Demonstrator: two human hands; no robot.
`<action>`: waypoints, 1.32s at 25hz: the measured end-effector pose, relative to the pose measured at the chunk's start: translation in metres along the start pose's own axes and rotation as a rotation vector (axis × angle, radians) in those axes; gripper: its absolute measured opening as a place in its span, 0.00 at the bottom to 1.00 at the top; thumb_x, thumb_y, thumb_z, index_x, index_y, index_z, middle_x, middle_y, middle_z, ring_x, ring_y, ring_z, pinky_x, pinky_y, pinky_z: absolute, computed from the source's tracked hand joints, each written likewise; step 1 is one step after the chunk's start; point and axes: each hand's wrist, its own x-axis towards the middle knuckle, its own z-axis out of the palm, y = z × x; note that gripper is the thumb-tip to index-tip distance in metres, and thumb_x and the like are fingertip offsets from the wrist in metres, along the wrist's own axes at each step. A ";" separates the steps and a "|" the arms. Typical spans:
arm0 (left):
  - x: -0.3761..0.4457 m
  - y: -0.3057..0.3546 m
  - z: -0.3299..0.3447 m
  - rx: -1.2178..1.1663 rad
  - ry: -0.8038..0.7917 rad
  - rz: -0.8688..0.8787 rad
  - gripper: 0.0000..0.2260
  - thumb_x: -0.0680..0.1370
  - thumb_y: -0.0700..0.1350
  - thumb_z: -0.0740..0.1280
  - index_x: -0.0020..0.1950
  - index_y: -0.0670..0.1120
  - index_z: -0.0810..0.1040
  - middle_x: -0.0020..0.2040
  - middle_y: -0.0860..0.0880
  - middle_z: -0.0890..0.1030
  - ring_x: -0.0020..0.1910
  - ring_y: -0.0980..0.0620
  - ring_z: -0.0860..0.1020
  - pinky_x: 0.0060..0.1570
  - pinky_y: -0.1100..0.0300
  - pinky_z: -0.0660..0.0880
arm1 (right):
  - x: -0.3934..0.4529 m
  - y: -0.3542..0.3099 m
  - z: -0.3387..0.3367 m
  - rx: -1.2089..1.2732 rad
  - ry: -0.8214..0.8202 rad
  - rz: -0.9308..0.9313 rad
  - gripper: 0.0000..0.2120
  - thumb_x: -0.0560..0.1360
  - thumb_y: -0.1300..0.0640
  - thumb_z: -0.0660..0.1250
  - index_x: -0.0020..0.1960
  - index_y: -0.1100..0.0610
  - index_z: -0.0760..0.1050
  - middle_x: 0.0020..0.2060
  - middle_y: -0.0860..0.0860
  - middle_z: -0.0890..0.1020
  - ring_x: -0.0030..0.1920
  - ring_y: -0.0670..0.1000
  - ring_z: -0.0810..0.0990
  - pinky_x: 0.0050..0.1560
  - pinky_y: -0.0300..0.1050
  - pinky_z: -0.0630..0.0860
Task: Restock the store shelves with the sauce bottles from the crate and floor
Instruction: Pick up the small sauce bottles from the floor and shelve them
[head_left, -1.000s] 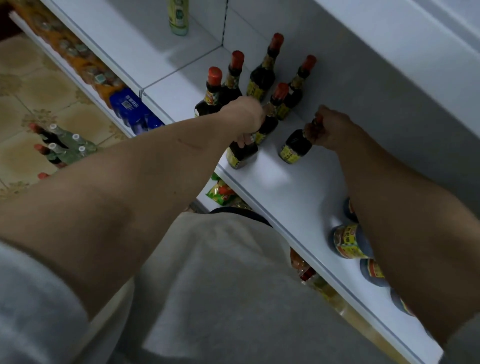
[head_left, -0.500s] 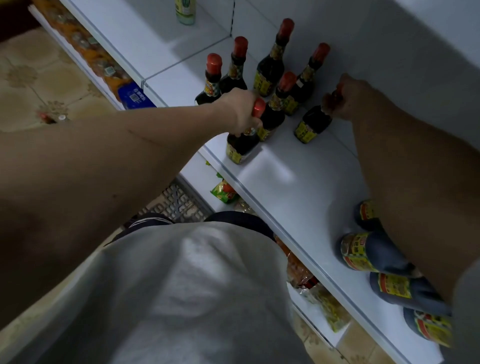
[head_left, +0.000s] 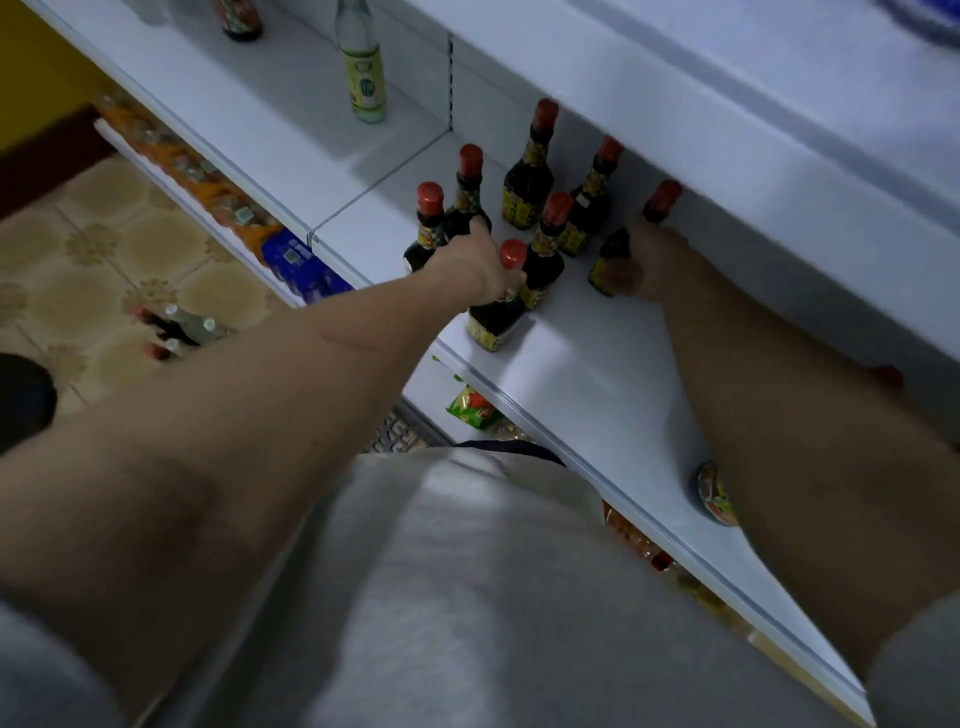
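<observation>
On the floor at far left lie spare bottles (head_left: 176, 327). The left hand (head_left: 475, 267) curls round the neck of a front sauce bottle (head_left: 496, 317) at the white shelf's (head_left: 597, 374) edge. Five red-capped bottles (head_left: 527, 187) crowd behind. The right hand (head_left: 641, 265) wraps another bottle (head_left: 608, 260), standing beneath the upper shelf (head_left: 727, 130).

- Dim, bluish light falls over the white shelf (head_left: 597, 374); the upper shelf casts shadow on the bottles at the back.
- My forearms read dark and underexposed.
- Motion blur smears the floor (head_left: 78, 249) and the frame's edges.
- Wide-angle distortion bends the shelf lines.
</observation>
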 end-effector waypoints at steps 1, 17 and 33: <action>-0.006 -0.001 -0.003 0.040 0.016 0.005 0.35 0.79 0.59 0.64 0.77 0.42 0.53 0.59 0.40 0.77 0.51 0.41 0.79 0.42 0.51 0.75 | -0.005 0.010 0.002 -0.007 -0.022 0.041 0.18 0.82 0.43 0.58 0.58 0.58 0.73 0.43 0.54 0.76 0.34 0.51 0.76 0.30 0.45 0.77; -0.114 -0.085 0.022 0.388 -0.307 0.282 0.31 0.82 0.63 0.48 0.80 0.46 0.57 0.78 0.44 0.64 0.75 0.40 0.65 0.71 0.48 0.65 | -0.212 0.163 0.042 -0.297 0.034 -0.013 0.31 0.75 0.37 0.63 0.74 0.49 0.67 0.73 0.55 0.67 0.69 0.60 0.72 0.69 0.54 0.69; -0.226 -0.061 0.210 0.811 -0.670 0.631 0.29 0.83 0.62 0.48 0.80 0.49 0.58 0.80 0.44 0.60 0.76 0.42 0.63 0.72 0.51 0.64 | -0.360 0.405 -0.024 0.051 0.188 0.408 0.29 0.77 0.40 0.62 0.75 0.49 0.67 0.76 0.54 0.61 0.74 0.60 0.65 0.73 0.58 0.63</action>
